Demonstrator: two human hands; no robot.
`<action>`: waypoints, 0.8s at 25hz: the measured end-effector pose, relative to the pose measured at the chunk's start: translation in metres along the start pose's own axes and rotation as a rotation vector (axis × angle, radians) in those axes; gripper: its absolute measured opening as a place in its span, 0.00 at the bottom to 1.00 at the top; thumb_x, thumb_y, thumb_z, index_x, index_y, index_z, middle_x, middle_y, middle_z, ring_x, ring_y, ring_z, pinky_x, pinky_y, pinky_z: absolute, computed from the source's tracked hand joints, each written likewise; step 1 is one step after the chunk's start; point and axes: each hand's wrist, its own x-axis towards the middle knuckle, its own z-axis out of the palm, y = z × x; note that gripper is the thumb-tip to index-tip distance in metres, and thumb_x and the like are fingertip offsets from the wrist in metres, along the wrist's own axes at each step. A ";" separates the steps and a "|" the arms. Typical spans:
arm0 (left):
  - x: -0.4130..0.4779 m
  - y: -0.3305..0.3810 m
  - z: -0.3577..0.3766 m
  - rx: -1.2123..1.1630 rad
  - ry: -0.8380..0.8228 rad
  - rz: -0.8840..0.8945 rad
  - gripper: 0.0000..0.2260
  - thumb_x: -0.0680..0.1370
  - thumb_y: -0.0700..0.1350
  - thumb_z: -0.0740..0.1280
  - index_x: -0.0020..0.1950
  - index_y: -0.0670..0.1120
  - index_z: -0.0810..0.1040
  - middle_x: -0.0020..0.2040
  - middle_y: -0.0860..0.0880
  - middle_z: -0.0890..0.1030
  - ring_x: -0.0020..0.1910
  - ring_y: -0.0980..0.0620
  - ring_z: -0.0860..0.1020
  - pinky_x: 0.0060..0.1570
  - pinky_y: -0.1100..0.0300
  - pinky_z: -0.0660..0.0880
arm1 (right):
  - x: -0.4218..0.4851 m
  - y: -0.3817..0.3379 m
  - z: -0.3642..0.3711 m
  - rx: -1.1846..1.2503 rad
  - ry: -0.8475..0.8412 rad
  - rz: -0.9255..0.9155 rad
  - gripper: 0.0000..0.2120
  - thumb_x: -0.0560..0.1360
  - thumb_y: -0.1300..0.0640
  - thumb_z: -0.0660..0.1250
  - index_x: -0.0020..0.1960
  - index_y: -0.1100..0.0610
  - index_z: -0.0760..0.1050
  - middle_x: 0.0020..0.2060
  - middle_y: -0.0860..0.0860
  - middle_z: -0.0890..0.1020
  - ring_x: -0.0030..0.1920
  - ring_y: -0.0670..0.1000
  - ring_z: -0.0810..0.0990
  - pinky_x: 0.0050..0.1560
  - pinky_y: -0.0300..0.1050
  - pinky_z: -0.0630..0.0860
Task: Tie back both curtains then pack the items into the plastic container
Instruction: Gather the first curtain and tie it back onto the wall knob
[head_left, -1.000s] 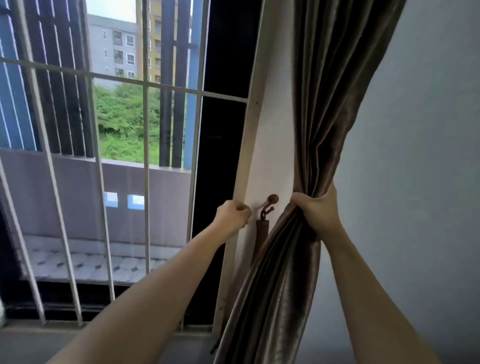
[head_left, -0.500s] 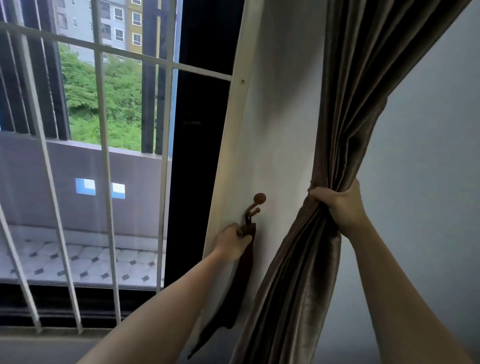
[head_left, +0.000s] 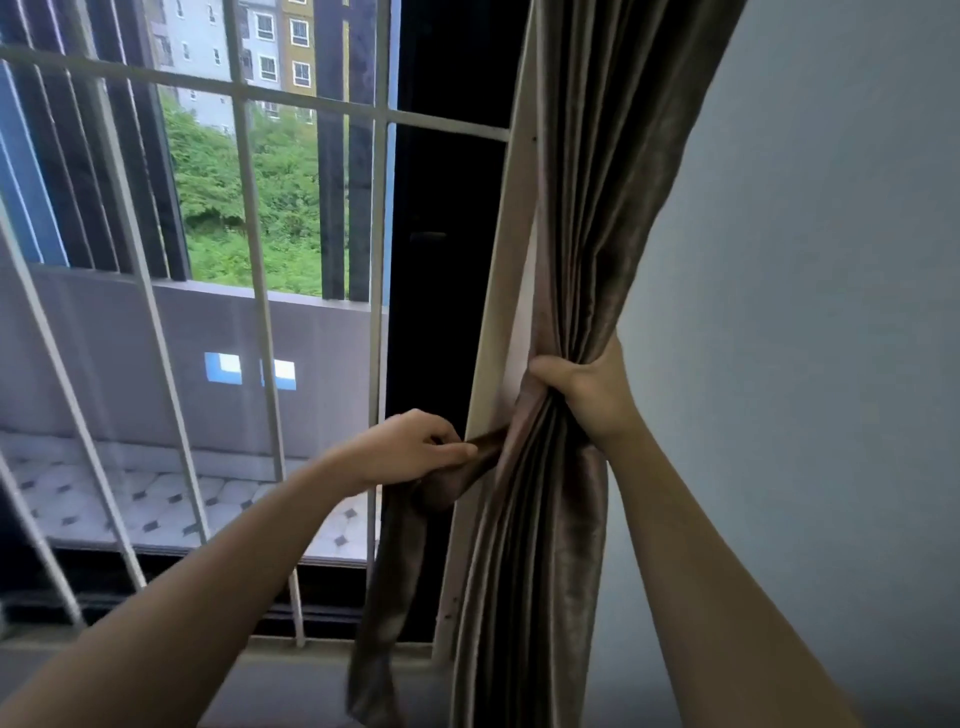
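Note:
A brown-grey curtain (head_left: 597, 218) hangs at the right of the window, bunched at mid height. My right hand (head_left: 587, 389) grips the bunched folds against the white frame post (head_left: 498, 291). My left hand (head_left: 410, 449) is closed on a matching fabric tieback strap (head_left: 395, 561). The strap runs from behind the curtain to my fingers, and its loose end hangs down toward the sill. The wall hook is hidden behind the curtain. No plastic container is in view.
White window bars (head_left: 249, 218) span the left half, with a balcony wall, trees and buildings beyond. A dark open gap (head_left: 441, 291) lies beside the frame post. A plain grey wall (head_left: 805, 312) fills the right side.
My left hand has taken the tieback strap off the wall and pulled it left and outward. My right hand has pushed the bunched curtain left over the hook, hiding it.

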 end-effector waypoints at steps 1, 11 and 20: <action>-0.005 0.002 -0.009 0.040 -0.007 0.012 0.12 0.76 0.52 0.67 0.43 0.43 0.80 0.32 0.53 0.75 0.29 0.59 0.72 0.30 0.68 0.67 | -0.002 0.001 0.007 -0.026 0.008 -0.005 0.34 0.59 0.60 0.72 0.64 0.59 0.68 0.54 0.56 0.78 0.54 0.51 0.79 0.52 0.44 0.79; -0.029 -0.045 -0.016 0.590 0.180 -0.013 0.13 0.77 0.57 0.63 0.47 0.47 0.75 0.39 0.48 0.78 0.40 0.48 0.76 0.38 0.56 0.73 | -0.029 -0.012 0.035 -0.106 0.067 0.066 0.38 0.58 0.55 0.73 0.66 0.52 0.65 0.56 0.49 0.77 0.56 0.50 0.78 0.59 0.51 0.76; -0.029 -0.058 0.006 0.022 0.214 -0.114 0.10 0.80 0.41 0.57 0.57 0.46 0.75 0.49 0.45 0.76 0.46 0.48 0.74 0.46 0.58 0.70 | -0.045 -0.030 0.034 -0.069 0.071 0.101 0.36 0.59 0.57 0.72 0.66 0.55 0.65 0.56 0.52 0.78 0.55 0.51 0.78 0.58 0.48 0.77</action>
